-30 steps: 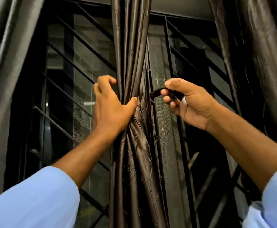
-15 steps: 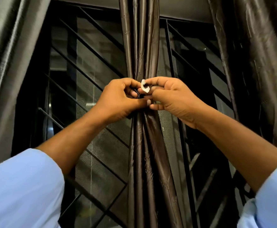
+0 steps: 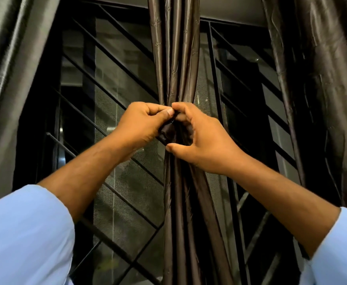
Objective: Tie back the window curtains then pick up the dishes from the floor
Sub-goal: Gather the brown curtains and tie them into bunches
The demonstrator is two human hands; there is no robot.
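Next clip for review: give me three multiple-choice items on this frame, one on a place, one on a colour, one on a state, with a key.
1. Where do the hands meet?
A. at the middle curtain
B. at the left curtain
C. at the floor

2. What colour are the sleeves?
A. red
B. light blue
C. black

3. How is the middle curtain?
A. spread wide
B. taken down
C. gathered into a bundle

Key: A, the left hand and right hand pinch a dark tie-back there; B, both cuffs show it; C, its folds narrow at the hands.
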